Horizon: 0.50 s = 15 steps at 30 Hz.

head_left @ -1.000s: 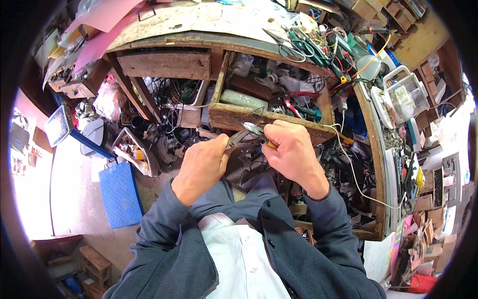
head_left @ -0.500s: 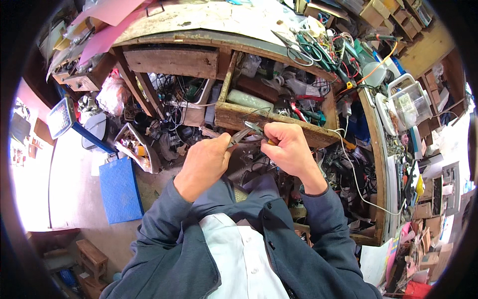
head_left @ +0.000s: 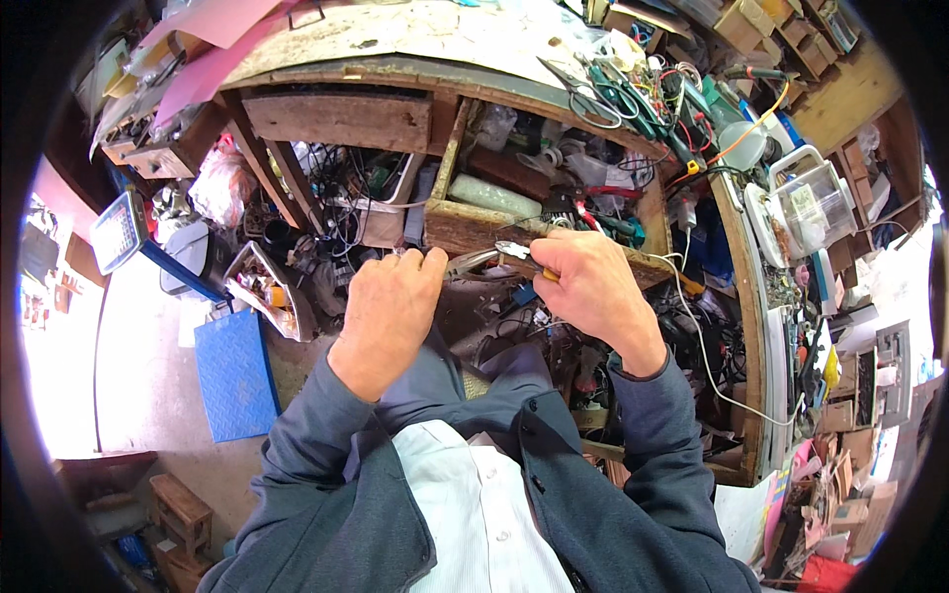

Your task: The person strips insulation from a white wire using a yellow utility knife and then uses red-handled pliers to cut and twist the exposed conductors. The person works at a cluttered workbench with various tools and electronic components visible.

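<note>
While the left hand point(head_left: 388, 311) clenches a slim grey metal tool point(head_left: 469, 262), the right hand point(head_left: 598, 292) tightly grips yellow-handled, silver-headed pliers point(head_left: 513, 250), tips meeting

The pliers point(head_left: 472, 262) are grey metal with a dull sheen; the other tool point(head_left: 511, 250) has a bright, glinting metal head. The jacket point(head_left: 371, 529) is matt dark cloth, the shirt point(head_left: 470, 514) smooth, finely ribbed cloth. The drawer point(head_left: 469, 227) is rough, worn wood, as is the stool point(head_left: 182, 512). The bench point(head_left: 405, 38) has a stained, scuffed top. The platform point(head_left: 235, 381) shows a raised pattern, the bag point(head_left: 221, 188) thin, crinkled plastic, the tub point(head_left: 809, 195) clear, glossy plastic.
</note>
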{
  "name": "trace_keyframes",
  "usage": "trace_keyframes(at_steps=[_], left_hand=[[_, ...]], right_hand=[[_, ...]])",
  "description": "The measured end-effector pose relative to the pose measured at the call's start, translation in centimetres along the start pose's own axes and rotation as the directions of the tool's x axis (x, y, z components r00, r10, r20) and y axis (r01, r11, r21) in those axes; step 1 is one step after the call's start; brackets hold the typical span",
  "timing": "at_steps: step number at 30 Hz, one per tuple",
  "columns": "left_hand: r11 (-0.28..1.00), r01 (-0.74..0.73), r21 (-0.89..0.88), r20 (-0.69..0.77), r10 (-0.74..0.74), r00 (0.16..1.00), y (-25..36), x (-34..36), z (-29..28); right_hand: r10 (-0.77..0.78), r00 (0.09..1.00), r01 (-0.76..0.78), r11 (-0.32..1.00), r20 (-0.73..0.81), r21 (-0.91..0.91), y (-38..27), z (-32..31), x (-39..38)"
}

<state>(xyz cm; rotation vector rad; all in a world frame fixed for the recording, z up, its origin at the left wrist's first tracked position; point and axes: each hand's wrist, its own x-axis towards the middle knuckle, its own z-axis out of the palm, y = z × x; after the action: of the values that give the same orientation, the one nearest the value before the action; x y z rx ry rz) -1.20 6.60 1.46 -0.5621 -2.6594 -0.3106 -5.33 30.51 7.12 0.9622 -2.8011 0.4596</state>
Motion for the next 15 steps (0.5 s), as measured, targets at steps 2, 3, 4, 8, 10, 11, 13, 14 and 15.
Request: trace_keyframes(at_steps=[2, 3, 4, 8, 10, 11, 13, 14, 15], left_hand=[[0.999, 0.033, -0.020, 0.032, -0.032, 0.999, 0.0, -0.2, 0.1], [0.998, 0.048, -0.029, 0.048, -0.047, 0.998, 0.0, -0.3, 0.2], [0.998, 0.056, -0.026, 0.042, -0.054, 0.998, -0.1, -0.4, 0.3], [0.998, 0.067, 0.009, 0.040, -0.068, 0.997, -0.4, -0.3, 0.1], [0.998, 0.063, 0.028, 0.041, -0.064, 0.997, -0.5, -0.2, -0.3], [0.998, 0.057, 0.030, 0.038, -0.058, 0.998, -0.4, -0.1, -0.4], [0.999, 0.041, -0.007, 0.043, -0.041, 0.998, -0.5, 0.2, -0.7], [0.998, 0.034, -0.046, 0.051, -0.032, 0.998, -0.5, 0.3, -0.8], [0.996, 0.028, -0.086, 0.058, -0.023, 0.998, -0.6, 0.3, -0.9]], right_hand=[[-0.028, 1.000, 0.028, 1.000, -0.002, 0.009, 0.2, 0.2, 0.0], [-0.041, 0.999, 0.041, 0.999, -0.003, 0.013, 0.2, 0.2, -0.1], [-0.053, 0.999, 0.053, 0.999, -0.005, 0.005, 0.3, 0.2, -0.1], [-0.077, 0.997, 0.077, 0.997, 0.002, -0.031, 0.2, 0.1, -0.2], [-0.084, 0.996, 0.085, 0.995, 0.007, -0.053, 0.2, 0.1, -0.2], [-0.086, 0.996, 0.087, 0.994, 0.007, -0.064, 0.2, 0.1, -0.2], [-0.110, 0.994, 0.109, 0.992, -0.007, -0.064, 0.2, 0.3, -0.3], [-0.134, 0.991, 0.132, 0.990, -0.019, -0.052, 0.3, 0.4, -0.2], [-0.157, 0.987, 0.156, 0.987, -0.032, -0.041, 0.3, 0.5, -0.2]])
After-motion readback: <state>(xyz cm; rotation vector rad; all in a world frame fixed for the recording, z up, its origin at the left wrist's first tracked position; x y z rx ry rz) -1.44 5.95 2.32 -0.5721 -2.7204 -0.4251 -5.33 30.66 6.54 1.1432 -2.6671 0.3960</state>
